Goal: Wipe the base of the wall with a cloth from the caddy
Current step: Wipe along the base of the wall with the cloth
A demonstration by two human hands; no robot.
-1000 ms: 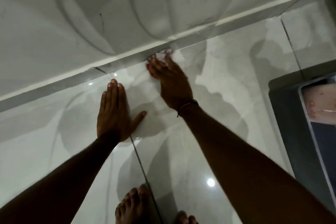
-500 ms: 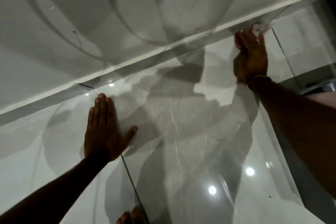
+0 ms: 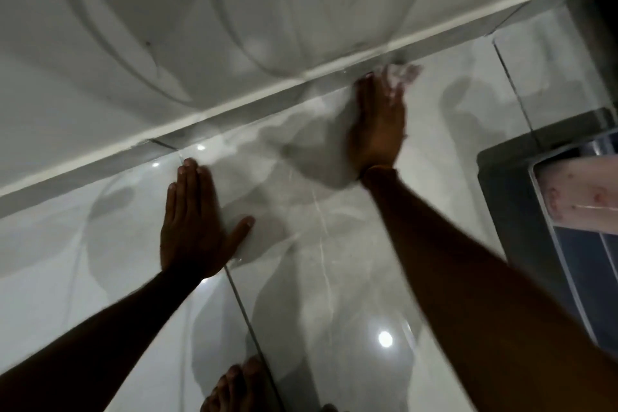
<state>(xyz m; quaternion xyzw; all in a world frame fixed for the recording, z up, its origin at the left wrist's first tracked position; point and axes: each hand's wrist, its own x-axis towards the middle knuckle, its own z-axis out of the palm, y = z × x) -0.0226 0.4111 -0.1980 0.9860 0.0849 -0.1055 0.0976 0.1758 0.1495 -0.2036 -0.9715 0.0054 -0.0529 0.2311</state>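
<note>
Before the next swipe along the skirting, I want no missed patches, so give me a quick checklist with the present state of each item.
1. Cloth at the base of the wall: ok, it shows past the fingertips against the strip.
2. Right hand on the cloth: ok, though blurred.
3. Left hand bracing: ok, flat on the floor tile.
4. Caddy close by: ok, at the right edge.
5. Strip already clean: cannot tell, glare and blur.
</note>
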